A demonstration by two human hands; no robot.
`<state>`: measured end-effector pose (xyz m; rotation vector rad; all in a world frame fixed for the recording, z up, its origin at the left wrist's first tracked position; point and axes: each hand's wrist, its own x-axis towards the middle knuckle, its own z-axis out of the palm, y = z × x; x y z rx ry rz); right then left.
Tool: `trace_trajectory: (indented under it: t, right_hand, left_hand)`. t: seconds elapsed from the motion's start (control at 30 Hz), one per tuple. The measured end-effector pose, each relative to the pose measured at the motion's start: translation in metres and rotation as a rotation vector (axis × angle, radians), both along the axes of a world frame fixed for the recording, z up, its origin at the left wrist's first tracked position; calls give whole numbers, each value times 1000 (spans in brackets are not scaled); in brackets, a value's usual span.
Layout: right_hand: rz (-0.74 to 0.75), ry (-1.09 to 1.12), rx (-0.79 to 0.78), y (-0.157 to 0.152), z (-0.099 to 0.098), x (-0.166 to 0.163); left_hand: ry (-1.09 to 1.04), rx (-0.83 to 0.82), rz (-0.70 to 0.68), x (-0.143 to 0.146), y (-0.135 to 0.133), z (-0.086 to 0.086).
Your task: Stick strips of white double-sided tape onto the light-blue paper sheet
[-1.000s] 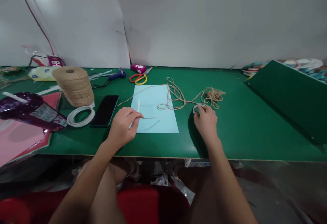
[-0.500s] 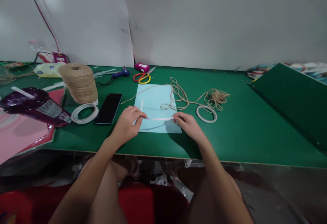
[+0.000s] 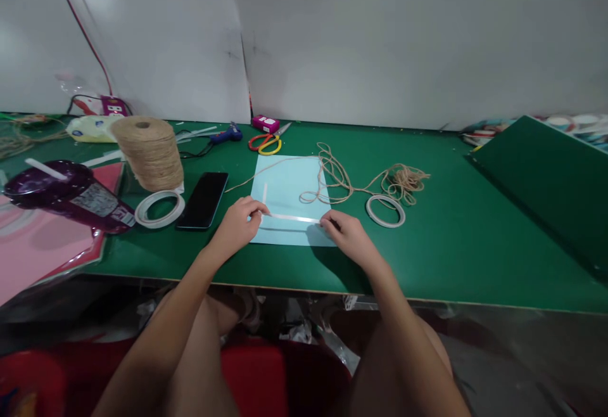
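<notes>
A narrow white strip of tape [image 3: 295,218] is stretched between my two hands, over the lower part of a light blue sheet of paper [image 3: 292,177]. My left hand [image 3: 241,219] pinches its left end near the sheet's left edge. At the other end my right hand [image 3: 348,232] grips it between thumb and fingers. The strip casts a shadow on the paper beneath it. Another short white strip [image 3: 265,192] lies upright on the sheet's left side. Loose twine [image 3: 337,176] crosses the sheet's upper right and trails to a tangled bundle [image 3: 406,178].
A tape roll [image 3: 386,211] lies right of the sheet. To the left are a phone [image 3: 203,200], another tape roll [image 3: 160,210], a twine spool [image 3: 148,154] and a tilted purple cup [image 3: 71,195]. Scissors [image 3: 268,141] and a blue glue gun [image 3: 225,134] lie behind. A green board [image 3: 546,189] leans at right.
My left hand has shifted slightly to the left, and the strip looks straighter and more taut. My right hand stays almost in place. The view has moved a little.
</notes>
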<state>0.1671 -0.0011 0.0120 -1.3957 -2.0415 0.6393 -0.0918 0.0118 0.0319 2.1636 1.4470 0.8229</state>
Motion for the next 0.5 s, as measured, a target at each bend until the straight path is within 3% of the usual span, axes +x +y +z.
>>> trace_trajectory:
  t: [0.5]
  right_hand:
    - [-13,-38,-37,5,5,7]
  left_hand:
    - [-191,-229,-107,-4,20,-13]
